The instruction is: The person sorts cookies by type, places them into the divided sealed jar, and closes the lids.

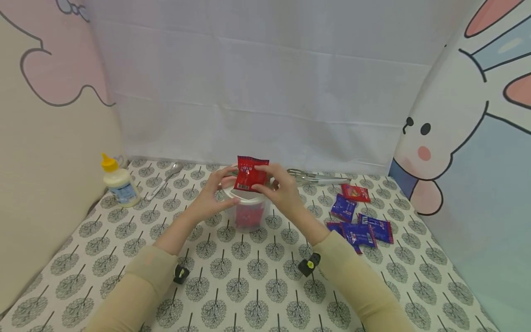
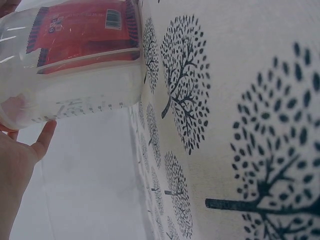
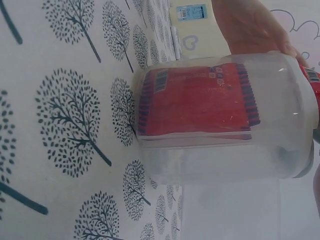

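A clear plastic container [image 1: 249, 213] with a pale rim stands on the table, a red packet [image 3: 200, 100] showing inside through its wall. My left hand [image 1: 210, 197] grips the container at its rim, thumb on the near side and fingers round the far side. Above the opening, my right hand [image 1: 284, 189] pinches another red snack packet [image 1: 249, 174] by its right edge, between thumb and fingers. In the left wrist view, the left hand [image 2: 20, 157] has its fingertips at the container's wall. The far side of the rim is partly hidden behind the raised packet.
Several purple packets [image 1: 360, 234] and a red one [image 1: 356, 193] lie at the right. A whisk and tongs-like metal utensils [image 1: 317, 178] lie behind them, near the backdrop. At the left are a yellow-capped glue bottle [image 1: 122, 186] and a spoon [image 1: 166, 179].
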Motion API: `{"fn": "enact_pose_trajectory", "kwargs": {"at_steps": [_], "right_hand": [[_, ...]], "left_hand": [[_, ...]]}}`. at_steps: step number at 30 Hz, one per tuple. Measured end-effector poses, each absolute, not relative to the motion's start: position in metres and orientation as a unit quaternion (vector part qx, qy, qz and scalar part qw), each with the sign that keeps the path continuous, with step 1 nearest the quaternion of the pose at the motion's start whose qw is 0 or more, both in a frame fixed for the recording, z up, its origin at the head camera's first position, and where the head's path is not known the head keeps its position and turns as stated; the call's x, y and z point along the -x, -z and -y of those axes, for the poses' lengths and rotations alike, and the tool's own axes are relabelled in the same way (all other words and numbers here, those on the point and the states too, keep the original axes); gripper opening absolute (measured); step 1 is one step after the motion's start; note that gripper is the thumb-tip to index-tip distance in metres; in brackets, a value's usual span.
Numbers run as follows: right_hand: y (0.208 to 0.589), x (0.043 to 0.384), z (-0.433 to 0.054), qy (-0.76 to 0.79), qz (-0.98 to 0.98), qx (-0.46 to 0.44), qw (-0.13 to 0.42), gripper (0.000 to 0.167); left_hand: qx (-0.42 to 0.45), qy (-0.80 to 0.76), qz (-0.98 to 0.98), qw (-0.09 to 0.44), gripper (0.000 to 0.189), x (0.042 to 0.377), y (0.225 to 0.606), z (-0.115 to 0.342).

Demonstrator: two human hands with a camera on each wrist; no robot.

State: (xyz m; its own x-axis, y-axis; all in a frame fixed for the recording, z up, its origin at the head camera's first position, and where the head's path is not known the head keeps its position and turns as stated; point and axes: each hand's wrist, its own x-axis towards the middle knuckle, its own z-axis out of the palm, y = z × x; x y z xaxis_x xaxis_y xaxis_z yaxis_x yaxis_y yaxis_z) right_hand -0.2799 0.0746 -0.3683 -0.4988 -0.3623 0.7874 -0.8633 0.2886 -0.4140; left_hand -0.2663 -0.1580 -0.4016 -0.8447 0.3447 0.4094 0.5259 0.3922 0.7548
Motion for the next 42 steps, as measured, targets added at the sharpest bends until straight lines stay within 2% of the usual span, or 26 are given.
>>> {"fn": "enact_pose_trajectory", "kwargs": {"at_steps": [6, 15, 19, 25, 29, 36, 42], "right_hand": [[0.380, 0.280, -0.081, -0.413, 0.764, -0.412, 0.275, 0.040], [0.382, 0.283, -0.097, -0.368, 0.761, -0.472, 0.251, 0.025], [0.379, 0.285, -0.100, -0.357, 0.767, -0.482, 0.228, 0.024], [0.375, 0.282, -0.107, -0.363, 0.765, -0.493, 0.197, 0.025], [0.371, 0.280, -0.108, -0.334, 0.769, -0.509, 0.194, 0.026], [0.368, 0.279, -0.106, -0.257, 0.782, -0.532, 0.199, 0.019], [0.369, 0.278, -0.108, -0.274, 0.777, -0.533, 0.195, 0.019]], "left_hand": [[0.253, 0.481, 0.835, 0.084, 0.083, 0.266, 0.400, 0.157], [0.244, 0.478, 0.839, 0.085, 0.085, 0.265, 0.400, 0.159], [0.239, 0.477, 0.842, 0.078, 0.083, 0.255, 0.386, 0.155], [0.243, 0.484, 0.836, 0.084, 0.082, 0.262, 0.397, 0.158], [0.248, 0.490, 0.831, 0.088, 0.083, 0.267, 0.404, 0.159], [0.256, 0.476, 0.835, 0.098, 0.084, 0.266, 0.402, 0.159], [0.254, 0.471, 0.839, 0.098, 0.084, 0.267, 0.403, 0.159]]}}
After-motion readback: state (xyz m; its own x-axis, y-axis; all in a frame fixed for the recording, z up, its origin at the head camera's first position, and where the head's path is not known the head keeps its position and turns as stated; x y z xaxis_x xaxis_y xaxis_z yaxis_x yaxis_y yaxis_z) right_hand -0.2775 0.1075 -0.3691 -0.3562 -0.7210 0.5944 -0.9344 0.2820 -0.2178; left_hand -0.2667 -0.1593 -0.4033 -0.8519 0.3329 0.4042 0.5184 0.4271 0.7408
